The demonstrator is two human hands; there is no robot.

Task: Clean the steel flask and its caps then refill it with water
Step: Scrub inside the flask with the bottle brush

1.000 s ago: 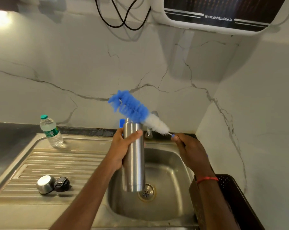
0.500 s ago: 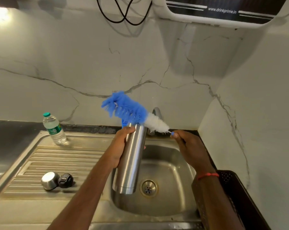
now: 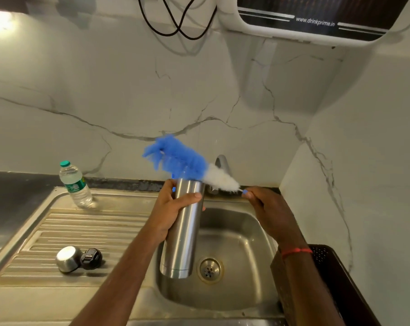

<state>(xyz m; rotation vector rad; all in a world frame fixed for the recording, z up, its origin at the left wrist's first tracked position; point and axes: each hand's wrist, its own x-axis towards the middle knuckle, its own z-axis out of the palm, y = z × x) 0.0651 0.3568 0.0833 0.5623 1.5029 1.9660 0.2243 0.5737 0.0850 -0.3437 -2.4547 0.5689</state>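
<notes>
Steel flask [image 3: 184,227]: mouth open, held over the left half of the sink bowl [image 3: 241,231], near upright, base low by the bowl's left wall, mouth leaning slightly right. Left hand [image 3: 173,208]: fingers and thumb wrapped round the flask's upper body, just under the mouth. Bottle brush [image 3: 187,163]: above the bowl's rear edge, long axis slanting from handle low right to blue tip high left, crossing at the flask mouth; contact cannot be told. Right hand [image 3: 267,208]: over the bowl's rear right, pinching the handle end. Judgement: the brush lies crosswise to the flask's axis, so its tip must swing down into line with the mouth before entry. Steel cap [image 3: 68,258] and black cap [image 3: 91,258]: side by side on the drainboard, left of the bowl.
</notes>
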